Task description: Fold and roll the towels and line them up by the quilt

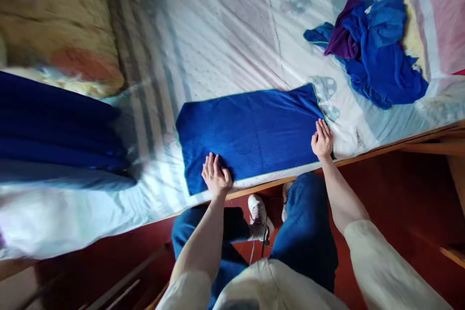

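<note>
A blue towel (254,131) with a thin green edge lies spread on the bed in front of me. Its far right corner is slightly rumpled. My left hand (217,174) rests on the towel's near edge, left of its middle, fingers stretched out. At the towel's right end, my right hand (322,139) lies flat over the edge, fingers extended and close together. Neither hand grasps the cloth visibly.
A crumpled heap of blue and purple cloths (378,48) lies at the right. To the left are a stack of folded blue cloth (54,131) and a yellowish pillow or blanket (54,24). The bed's wooden edge (269,185) runs before my knees.
</note>
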Tool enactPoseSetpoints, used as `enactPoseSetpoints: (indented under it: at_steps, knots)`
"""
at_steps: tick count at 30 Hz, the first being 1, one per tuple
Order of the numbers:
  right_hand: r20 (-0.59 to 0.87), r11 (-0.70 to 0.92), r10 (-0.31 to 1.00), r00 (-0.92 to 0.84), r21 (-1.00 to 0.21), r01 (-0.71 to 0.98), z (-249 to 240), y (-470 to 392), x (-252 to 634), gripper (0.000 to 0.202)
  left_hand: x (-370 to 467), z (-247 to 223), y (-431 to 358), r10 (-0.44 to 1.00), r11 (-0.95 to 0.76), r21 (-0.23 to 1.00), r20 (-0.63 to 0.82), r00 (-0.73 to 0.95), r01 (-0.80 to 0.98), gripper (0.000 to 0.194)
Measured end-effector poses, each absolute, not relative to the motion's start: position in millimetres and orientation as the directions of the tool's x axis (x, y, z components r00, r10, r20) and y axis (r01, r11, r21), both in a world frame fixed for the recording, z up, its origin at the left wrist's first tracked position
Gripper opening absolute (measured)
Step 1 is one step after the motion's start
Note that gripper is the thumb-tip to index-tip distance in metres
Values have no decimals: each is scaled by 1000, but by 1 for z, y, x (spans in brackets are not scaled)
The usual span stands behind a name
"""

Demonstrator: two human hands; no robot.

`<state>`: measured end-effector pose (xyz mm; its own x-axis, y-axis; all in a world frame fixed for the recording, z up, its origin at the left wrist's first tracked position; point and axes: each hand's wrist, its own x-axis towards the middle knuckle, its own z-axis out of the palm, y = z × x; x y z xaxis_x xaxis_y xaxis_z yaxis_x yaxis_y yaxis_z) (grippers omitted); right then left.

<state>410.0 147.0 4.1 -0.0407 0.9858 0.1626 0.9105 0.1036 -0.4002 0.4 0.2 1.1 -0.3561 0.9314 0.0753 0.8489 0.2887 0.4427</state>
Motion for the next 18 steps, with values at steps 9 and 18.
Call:
enactPoseSetpoints:
  at_steps: [9,18]
  knots:
    - [115,88,993,-38,-471,878,-6,147,410,62,1,9,0,948,288,346,28,-317,893,63]
    - [110,102,992,-56,-473,875,-11,145,411,69,-33,15,7,948,320,304,-110,-300,897,70]
